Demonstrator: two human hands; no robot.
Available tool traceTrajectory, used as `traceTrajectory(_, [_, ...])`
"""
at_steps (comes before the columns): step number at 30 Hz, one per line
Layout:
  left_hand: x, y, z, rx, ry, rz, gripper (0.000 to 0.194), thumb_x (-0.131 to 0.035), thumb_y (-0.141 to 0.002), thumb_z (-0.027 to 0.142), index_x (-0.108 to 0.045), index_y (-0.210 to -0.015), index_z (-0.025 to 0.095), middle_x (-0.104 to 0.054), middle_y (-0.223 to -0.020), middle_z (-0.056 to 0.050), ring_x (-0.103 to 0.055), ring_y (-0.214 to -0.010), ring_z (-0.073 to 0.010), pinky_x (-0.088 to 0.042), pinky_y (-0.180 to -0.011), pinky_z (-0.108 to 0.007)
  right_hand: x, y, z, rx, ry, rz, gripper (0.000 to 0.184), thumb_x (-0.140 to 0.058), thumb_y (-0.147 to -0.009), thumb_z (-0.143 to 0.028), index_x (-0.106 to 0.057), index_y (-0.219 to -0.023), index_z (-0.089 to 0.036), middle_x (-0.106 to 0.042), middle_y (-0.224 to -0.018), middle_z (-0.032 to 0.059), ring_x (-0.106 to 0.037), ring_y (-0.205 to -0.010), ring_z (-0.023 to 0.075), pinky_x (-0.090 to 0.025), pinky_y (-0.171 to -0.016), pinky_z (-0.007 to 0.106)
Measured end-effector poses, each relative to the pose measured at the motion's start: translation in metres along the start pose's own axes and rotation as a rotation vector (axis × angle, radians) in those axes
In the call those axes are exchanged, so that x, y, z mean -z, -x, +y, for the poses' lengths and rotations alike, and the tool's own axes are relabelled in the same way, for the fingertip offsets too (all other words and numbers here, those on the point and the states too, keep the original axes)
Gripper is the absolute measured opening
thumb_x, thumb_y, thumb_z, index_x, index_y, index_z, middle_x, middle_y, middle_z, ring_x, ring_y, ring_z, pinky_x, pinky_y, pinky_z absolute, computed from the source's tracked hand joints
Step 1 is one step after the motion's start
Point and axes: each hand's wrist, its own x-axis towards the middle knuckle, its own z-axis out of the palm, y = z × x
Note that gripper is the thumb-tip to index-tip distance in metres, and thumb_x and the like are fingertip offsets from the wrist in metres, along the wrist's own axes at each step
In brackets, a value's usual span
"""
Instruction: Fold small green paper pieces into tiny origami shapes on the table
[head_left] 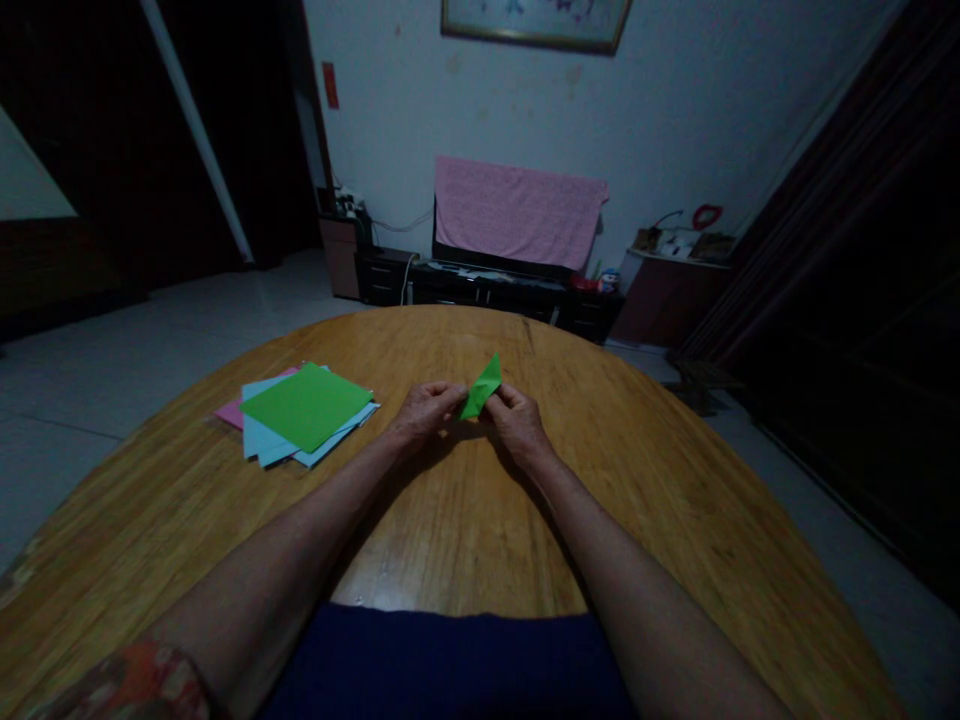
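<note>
A small piece of folded green paper (482, 388) is held up between my two hands, a little above the wooden table (465, 540). It has creased faces and a pointed tip at its upper right. My left hand (429, 408) pinches its left side between thumb and fingers. On the other side my right hand (519, 420) grips the lower right part, with the fingertips partly hidden behind the paper. To the left of my hands lies a loose stack of square paper sheets (307, 405), green on top, with light blue and pink ones fanned out beneath.
The round table's far edge curves in front of a low black TV cabinet (450, 285). A pink cloth (517, 215) covers the screen on it. A side cabinet (667, 300) with odds and ends stands at the right. Dark blue fabric (450, 660) lies at the near edge.
</note>
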Motion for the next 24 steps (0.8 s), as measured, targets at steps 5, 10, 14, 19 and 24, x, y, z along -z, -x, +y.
traceTrajectory(5, [0.0060, -0.0042, 0.0018, 0.009, -0.033, -0.030, 0.015, -0.078, -0.063, 0.024, -0.066, -0.066, 0.015, -0.059, -0.056, -0.002, -0.057, -0.054, -0.0136, -0.048, -0.051, -0.025, 0.0012, 0.0016, -0.0023, -0.079, -0.050, -0.063, 0.022, -0.068, -0.070, -0.037, -0.069, -0.078, -0.017, -0.060, -0.065, -0.0018, -0.049, -0.057, 0.0103, -0.036, -0.055, 0.024])
traceTrajectory(10, [0.0058, -0.0010, 0.0006, 0.003, 0.006, -0.062, 0.017, -0.079, -0.063, 0.025, -0.065, -0.068, 0.015, -0.059, -0.057, -0.001, -0.057, -0.051, -0.0135, -0.051, -0.052, -0.028, 0.0030, 0.0040, -0.0037, -0.121, -0.069, -0.134, 0.025, -0.069, -0.071, -0.040, -0.070, -0.082, -0.017, -0.062, -0.068, -0.0008, -0.052, -0.059, 0.0111, -0.038, -0.057, 0.024])
traceTrajectory(14, [0.0065, 0.0001, -0.0014, 0.011, 0.037, -0.098, 0.020, -0.080, -0.063, 0.026, -0.064, -0.070, 0.015, -0.059, -0.058, -0.001, -0.057, -0.050, -0.0129, -0.051, -0.053, -0.030, 0.0031, 0.0038, -0.0039, -0.136, -0.045, -0.121, 0.025, -0.068, -0.071, -0.040, -0.070, -0.082, -0.018, -0.063, -0.068, -0.0004, -0.055, -0.061, 0.0125, -0.042, -0.060, 0.025])
traceTrajectory(19, [0.0105, -0.0028, -0.0005, 0.030, -0.037, -0.126, 0.017, -0.078, -0.065, 0.025, -0.066, -0.069, 0.014, -0.055, -0.055, 0.001, -0.054, -0.050, -0.0104, -0.050, -0.056, -0.028, 0.0034, 0.0028, -0.0040, -0.129, -0.042, -0.093, 0.026, -0.068, -0.071, -0.043, -0.069, -0.080, -0.019, -0.062, -0.066, -0.0009, -0.057, -0.060, 0.0135, -0.044, -0.060, 0.027])
traceTrajectory(24, [0.0114, -0.0034, 0.0046, 0.044, -0.106, -0.093, 0.014, -0.076, -0.065, 0.022, -0.064, -0.062, 0.014, -0.055, -0.052, 0.000, -0.054, -0.050, -0.0116, -0.046, -0.052, -0.025, 0.0064, 0.0029, -0.0034, -0.137, -0.063, -0.126, 0.029, -0.072, -0.067, -0.044, -0.069, -0.079, -0.018, -0.062, -0.065, 0.0001, -0.058, -0.062, 0.0147, -0.044, -0.059, 0.027])
